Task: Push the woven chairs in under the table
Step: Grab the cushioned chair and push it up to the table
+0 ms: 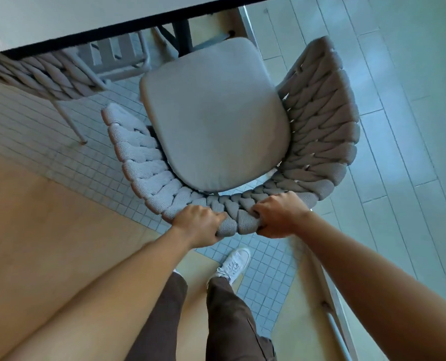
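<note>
A grey woven chair [321,121] with a pale seat cushion [214,118] stands in the middle of the head view, its front pointing toward the table [86,19] at the top left. Both hands grip the top of its curved woven backrest. My left hand [198,225] is closed over the rim on the left, and my right hand [279,214] is closed over it a little to the right. The front edge of the cushion lies just short of the table's dark edge. A second woven chair [42,76] sits partly under the table at the left.
A dark table leg [183,35] stands beyond the cushion's front. The floor has small grey tiles [47,131], tan panels and pale planks at the right. A metal rail [336,324] runs along the lower right. My legs and a white shoe [235,264] are below the chair.
</note>
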Motion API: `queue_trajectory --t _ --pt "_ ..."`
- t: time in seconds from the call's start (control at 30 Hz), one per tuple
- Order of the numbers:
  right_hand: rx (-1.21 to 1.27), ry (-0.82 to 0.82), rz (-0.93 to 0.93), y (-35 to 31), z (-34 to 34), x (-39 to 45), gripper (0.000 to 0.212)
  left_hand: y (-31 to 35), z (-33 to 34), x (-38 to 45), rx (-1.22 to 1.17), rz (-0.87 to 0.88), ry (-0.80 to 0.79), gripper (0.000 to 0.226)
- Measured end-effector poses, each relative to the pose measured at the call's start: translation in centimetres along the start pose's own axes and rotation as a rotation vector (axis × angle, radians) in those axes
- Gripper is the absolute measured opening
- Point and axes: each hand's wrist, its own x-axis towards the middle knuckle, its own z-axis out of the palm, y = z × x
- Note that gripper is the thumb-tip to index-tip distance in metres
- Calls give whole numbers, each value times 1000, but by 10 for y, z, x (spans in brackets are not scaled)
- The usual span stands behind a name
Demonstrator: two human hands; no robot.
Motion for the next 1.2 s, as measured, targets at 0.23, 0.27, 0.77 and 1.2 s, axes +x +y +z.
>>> queue_trajectory --t 0.23,0.27,0.77,1.2 --pt "-18 96 10 23 -3 24 52 -17 -12 21 -5 -32 10 56" --pt "-15 111 23 23 -1 24 53 -17 -12 21 -6 -32 13 56" --pt "5 151 73 -43 29 -2 46 -23 11 -25 1 60 -76 63" --pt "-62 210 52 -40 -15 46 45 -75 -6 -15 12 5 -54 62"
